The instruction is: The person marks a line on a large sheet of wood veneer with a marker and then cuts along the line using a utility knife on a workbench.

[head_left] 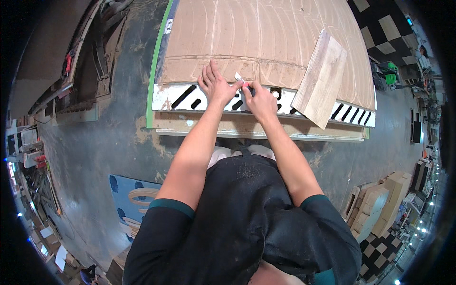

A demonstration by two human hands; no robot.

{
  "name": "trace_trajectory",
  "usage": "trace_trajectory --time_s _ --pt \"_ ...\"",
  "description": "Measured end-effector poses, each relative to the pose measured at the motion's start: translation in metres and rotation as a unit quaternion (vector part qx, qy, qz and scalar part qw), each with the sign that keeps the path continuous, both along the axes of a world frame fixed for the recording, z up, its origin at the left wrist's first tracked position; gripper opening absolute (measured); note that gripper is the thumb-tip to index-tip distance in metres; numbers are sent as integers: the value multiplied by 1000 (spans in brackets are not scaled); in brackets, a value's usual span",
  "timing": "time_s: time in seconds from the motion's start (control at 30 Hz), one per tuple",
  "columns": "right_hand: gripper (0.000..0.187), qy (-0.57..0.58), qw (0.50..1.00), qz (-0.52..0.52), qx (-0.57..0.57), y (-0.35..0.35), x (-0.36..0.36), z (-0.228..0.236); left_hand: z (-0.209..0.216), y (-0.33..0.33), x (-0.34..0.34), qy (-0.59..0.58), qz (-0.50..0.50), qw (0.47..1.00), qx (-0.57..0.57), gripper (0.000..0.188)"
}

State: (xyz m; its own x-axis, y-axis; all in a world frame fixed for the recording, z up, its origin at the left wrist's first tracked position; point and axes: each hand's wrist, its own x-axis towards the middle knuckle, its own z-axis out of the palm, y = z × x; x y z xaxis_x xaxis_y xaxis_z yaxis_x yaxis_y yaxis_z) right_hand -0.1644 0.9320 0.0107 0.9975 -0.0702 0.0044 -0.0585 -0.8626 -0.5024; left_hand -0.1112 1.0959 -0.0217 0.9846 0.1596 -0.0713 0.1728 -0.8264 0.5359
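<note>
My left hand (216,87) lies on the brown cardboard sheet (280,35) near its front edge, fingers spread and thumb stretched toward my right hand. Pinched in my right hand (260,99) is a small red-and-white piece (239,76); its pale tip points up and left, and my fingers hide the rest, so its kind is unclear. Both hands meet just above a white board (164,98) with black slanted slots along the front of the stack. To the right, a wood-grain plank (320,78) lies slantwise over the cardboard and overhangs the white edge.
Green tape (155,71) runs along the stack's left edge. A pale lower board (190,132) juts out at the front. On the left stands a dark machine or bench (76,66). A blue patterned panel (124,190) lies behind my left elbow; stacked cartons (392,197) sit at right.
</note>
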Motion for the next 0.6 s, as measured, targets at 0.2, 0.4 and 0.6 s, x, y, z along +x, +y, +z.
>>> trace_trajectory --time_s 0.2,0.4,0.6 --pt "39 -2 1000 -4 0 -2 -4 -3 -16 -2 0 -4 -2 1000 -2 156" --pt "35 -31 999 27 4 -7 -11 -3 -18 4 -2 0 -18 1000 -19 162" --pt "35 -8 1000 24 5 -9 -5 -1 -12 1 0 15 -12 1000 -24 161"
